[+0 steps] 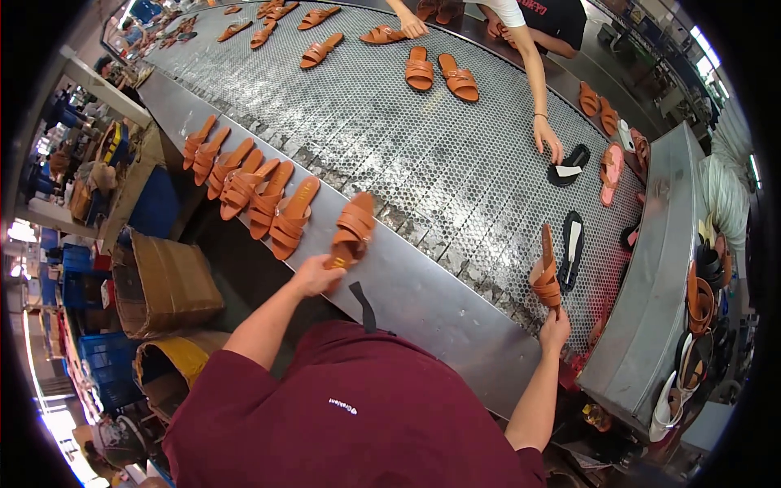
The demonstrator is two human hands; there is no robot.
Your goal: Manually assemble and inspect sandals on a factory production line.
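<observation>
My left hand (313, 275) is closed round the heel end of a tan slide sandal (355, 221), held over the metal ledge with its toe pointing away. To its left, several matching sandals (268, 195) stand in a slanting row along that ledge. My right hand (555, 329) grips a second tan strappy sandal (546, 281) by one end, tilted on edge above the right end of the mesh belt. Just beside it lies a black sandal with a white insole (573, 250). A strip of black material (361, 306) rests on the ledge near my waist.
Across the mesh belt (390, 138), a co-worker's hand (548, 140) reaches to a black shoe (569, 167); the other hand (413, 26) touches a tan sandal. Pairs of tan sandals (419, 70) lie on the belt. A metal housing (643, 285) bounds the right; cardboard boxes (167, 281) stand left.
</observation>
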